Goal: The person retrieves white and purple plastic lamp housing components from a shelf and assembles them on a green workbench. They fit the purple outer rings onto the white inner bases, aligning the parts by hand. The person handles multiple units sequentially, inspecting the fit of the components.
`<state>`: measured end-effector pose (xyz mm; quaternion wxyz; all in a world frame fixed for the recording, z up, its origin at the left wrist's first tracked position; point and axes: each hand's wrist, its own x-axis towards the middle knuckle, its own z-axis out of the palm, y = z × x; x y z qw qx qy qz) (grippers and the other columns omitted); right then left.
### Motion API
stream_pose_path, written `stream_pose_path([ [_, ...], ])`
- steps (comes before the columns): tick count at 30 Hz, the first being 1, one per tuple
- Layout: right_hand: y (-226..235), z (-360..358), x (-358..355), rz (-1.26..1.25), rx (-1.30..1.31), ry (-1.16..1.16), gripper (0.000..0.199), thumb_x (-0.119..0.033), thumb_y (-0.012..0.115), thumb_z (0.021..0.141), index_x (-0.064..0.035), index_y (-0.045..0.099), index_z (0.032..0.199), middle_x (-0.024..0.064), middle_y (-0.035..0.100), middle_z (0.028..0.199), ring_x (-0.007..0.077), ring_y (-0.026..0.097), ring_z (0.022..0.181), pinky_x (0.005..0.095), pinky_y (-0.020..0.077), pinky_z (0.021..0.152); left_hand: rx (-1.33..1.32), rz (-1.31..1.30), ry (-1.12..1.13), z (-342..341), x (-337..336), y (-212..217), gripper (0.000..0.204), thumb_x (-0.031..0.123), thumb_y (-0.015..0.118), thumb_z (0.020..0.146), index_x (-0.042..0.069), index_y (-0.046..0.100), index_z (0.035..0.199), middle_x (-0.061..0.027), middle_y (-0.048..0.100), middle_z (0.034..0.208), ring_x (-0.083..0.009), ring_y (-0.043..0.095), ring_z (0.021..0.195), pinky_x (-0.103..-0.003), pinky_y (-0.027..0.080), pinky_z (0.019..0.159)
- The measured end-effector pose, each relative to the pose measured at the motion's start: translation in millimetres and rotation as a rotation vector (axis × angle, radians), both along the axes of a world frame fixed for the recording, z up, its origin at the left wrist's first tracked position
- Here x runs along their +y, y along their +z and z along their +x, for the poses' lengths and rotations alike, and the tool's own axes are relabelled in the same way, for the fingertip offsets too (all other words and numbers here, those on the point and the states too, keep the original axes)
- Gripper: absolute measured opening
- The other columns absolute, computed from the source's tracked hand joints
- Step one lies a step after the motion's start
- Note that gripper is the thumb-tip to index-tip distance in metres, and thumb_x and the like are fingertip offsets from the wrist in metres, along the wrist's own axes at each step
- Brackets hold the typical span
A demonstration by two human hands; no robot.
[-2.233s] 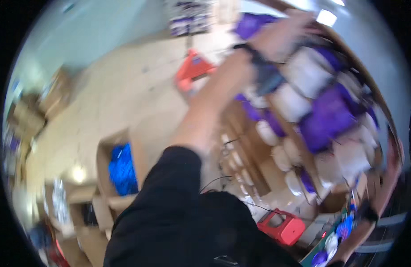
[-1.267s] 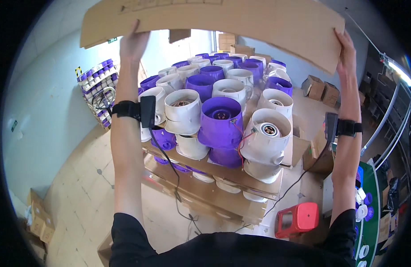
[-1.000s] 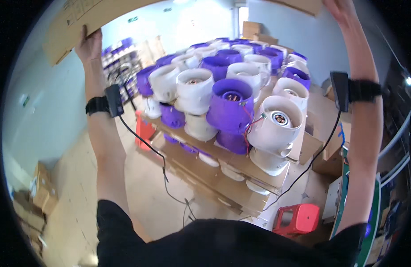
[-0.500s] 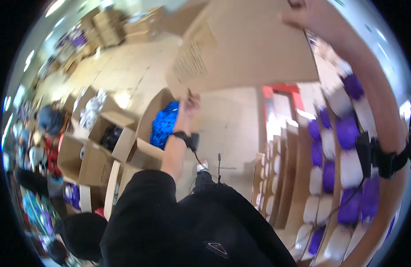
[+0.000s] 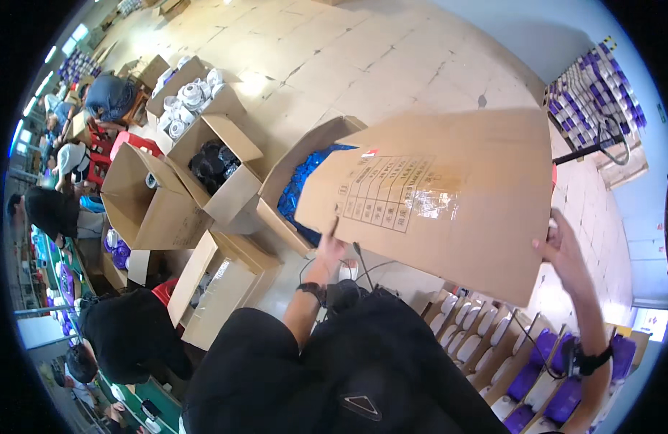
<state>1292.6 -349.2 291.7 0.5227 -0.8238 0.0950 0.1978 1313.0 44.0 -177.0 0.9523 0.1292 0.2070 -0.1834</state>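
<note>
A large brown cardboard sheet [image 5: 493, 188] with a printed table and a strip of clear tape spans the space in front of me. My left hand [image 5: 332, 252] is closed on its near left edge. At the right edge my right hand [image 5: 563, 253] grips it, thumb on the upper face. The sheet's left part overlaps an open carton [image 5: 277, 223] holding shiny blue pieces [image 5: 299, 181], hiding some of them. Whether the sheet rests on that carton I cannot tell. Each wrist wears a dark band.
Open cartons with black parts [image 5: 212, 163] and white parts [image 5: 189, 105] stand at left, beside another carton [image 5: 171, 217]. Purple and white parts [image 5: 525, 376] sit between cardboard dividers at near right. A stacked pallet [image 5: 594, 98] stands far right. A co-worker [image 5: 131, 333] is at lower left.
The cardboard sheet has come down and nearer, its printed face now turned upward over the blue pieces. My right hand has lowered with it; both hands keep hold. My view has also shifted.
</note>
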Motion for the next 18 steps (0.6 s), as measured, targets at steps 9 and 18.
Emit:
stream_pose_path([
  [9, -85, 25, -85, 0.373, -0.043, -0.543, 0.076, -0.009, 0.063, 0.089, -0.0036, 0.022, 0.153, 0.0128, 0.057, 0.132, 0.0191, 0.063, 0.109, 0.0321, 0.0538, 0.082, -0.185, 0.361, -0.031, 234, -31, 115, 0.055, 0.014, 0.067, 0.091, -0.003, 0.045, 0.138, -0.0163, 0.057, 0.136, -0.0287, 0.056, 0.124, -0.043, 0.045, 0.107],
  [18, -362, 102, -234, 0.686, 0.425, -1.005, 0.062, -0.048, 0.055, 0.095, -0.0083, 0.044, 0.142, 0.0143, 0.050, 0.142, 0.0305, 0.046, 0.132, 0.0486, 0.0416, 0.108, -0.541, 0.519, -0.328, 458, -194, 134, 0.064, 0.007, 0.080, 0.079, 0.005, 0.052, 0.136, -0.0084, 0.063, 0.127, -0.0203, 0.061, 0.115, -0.037, 0.051, 0.100],
])
